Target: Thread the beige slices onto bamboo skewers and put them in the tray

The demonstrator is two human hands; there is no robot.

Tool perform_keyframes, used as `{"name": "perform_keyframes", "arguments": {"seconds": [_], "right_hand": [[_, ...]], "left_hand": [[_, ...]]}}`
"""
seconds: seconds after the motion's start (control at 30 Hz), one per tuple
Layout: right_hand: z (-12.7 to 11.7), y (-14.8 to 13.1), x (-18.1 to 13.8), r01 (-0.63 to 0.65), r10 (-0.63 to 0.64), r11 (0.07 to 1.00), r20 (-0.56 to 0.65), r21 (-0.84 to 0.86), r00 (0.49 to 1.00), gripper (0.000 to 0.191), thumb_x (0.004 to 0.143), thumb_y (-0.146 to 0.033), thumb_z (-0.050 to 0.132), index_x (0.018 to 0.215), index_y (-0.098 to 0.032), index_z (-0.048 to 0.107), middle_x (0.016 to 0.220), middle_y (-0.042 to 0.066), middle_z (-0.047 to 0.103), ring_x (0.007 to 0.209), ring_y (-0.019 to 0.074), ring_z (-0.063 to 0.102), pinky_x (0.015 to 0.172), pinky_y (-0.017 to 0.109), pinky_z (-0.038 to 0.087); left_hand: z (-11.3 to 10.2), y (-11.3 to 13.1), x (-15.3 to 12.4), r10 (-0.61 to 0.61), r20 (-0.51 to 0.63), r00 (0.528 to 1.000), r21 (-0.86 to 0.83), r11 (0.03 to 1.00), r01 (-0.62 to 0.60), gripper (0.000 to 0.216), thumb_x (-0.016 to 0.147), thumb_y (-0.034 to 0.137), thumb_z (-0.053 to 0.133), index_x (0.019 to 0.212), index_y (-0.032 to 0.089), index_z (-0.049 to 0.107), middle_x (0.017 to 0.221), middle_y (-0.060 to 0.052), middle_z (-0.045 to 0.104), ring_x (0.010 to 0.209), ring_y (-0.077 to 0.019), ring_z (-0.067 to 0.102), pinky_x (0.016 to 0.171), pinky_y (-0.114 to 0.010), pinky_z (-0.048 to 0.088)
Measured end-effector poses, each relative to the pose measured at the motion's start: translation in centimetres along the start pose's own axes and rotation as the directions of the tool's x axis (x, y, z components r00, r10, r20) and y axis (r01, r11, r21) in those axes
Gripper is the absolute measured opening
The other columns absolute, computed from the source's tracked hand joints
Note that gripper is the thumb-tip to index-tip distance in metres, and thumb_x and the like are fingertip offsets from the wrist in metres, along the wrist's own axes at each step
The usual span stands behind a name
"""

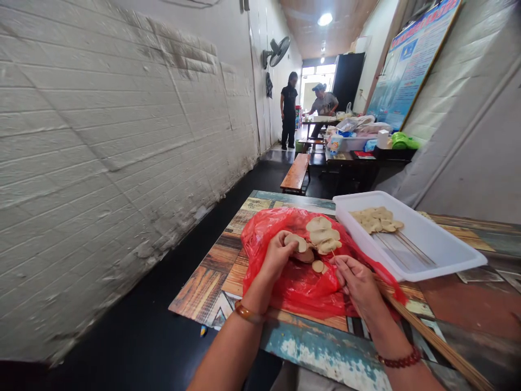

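Observation:
My left hand (277, 254) is closed in a pinch on a round beige slice (298, 242) above a red plastic bag (301, 285). More beige slices (323, 235) lie piled on the bag. My right hand (358, 282) is closed round a thin bamboo skewer (332, 253) whose tip points at the slices. A loose slice (318, 266) lies between my hands.
A white tray (439, 252) at the right holds skewered slices (376, 219). A bundle of bamboo skewers (437, 343) lies along the patterned table (220, 277). A brick wall runs on the left. Two people stand at a cluttered far table (354, 142), with a wooden bench (296, 172) nearer.

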State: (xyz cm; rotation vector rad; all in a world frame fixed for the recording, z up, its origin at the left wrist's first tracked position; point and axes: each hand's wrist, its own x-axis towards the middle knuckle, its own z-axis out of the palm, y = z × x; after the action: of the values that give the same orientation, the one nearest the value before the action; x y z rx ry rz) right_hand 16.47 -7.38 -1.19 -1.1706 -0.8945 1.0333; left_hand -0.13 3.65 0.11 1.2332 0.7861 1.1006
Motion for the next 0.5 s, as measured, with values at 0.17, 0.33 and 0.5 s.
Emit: {"name": "perform_keyframes", "arguments": {"seconds": [0.17,0.33,0.5], "right_hand": [[0.3,-0.5,-0.7,-0.02,0.023,0.997,0.04,-0.069,0.999,0.035,0.079,-0.051,0.06,0.085,-0.016,0.062,0.045,-0.008,0.04,0.035,0.0048,0.029,0.034,0.018,0.02],[0.9,-0.9,-1.1,-0.032,0.042,0.993,0.084,-0.11,0.996,0.034,0.08,-0.052,0.058,0.081,-0.018,0.059,0.044,-0.008,0.041,0.034,0.0053,0.03,0.034,0.019,0.021],[1.4,-0.6,-1.2,-0.053,0.057,0.997,0.088,-0.048,0.994,0.031,0.082,-0.05,0.057,0.082,-0.019,0.059,0.044,-0.008,0.041,0.035,0.0059,0.03,0.034,0.019,0.022]], "left_hand": [[-0.1,1.1,-0.2,-0.157,0.001,0.988,-0.316,0.937,0.149,0.035,0.06,0.03,0.076,0.086,0.011,0.061,0.08,-0.007,0.066,0.069,-0.0157,0.062,0.063,-0.027,0.051],[0.3,1.4,-0.4,-0.135,-0.038,0.99,-0.404,0.908,0.108,0.041,0.058,0.02,0.077,0.096,0.016,0.062,0.089,-0.004,0.065,0.073,-0.0146,0.063,0.067,-0.028,0.053],[1.2,1.4,-1.1,-0.173,0.129,0.976,-0.435,0.875,0.213,0.033,0.062,0.021,0.074,0.094,0.015,0.067,0.089,-0.007,0.067,0.074,-0.0153,0.063,0.069,-0.027,0.051]]}}
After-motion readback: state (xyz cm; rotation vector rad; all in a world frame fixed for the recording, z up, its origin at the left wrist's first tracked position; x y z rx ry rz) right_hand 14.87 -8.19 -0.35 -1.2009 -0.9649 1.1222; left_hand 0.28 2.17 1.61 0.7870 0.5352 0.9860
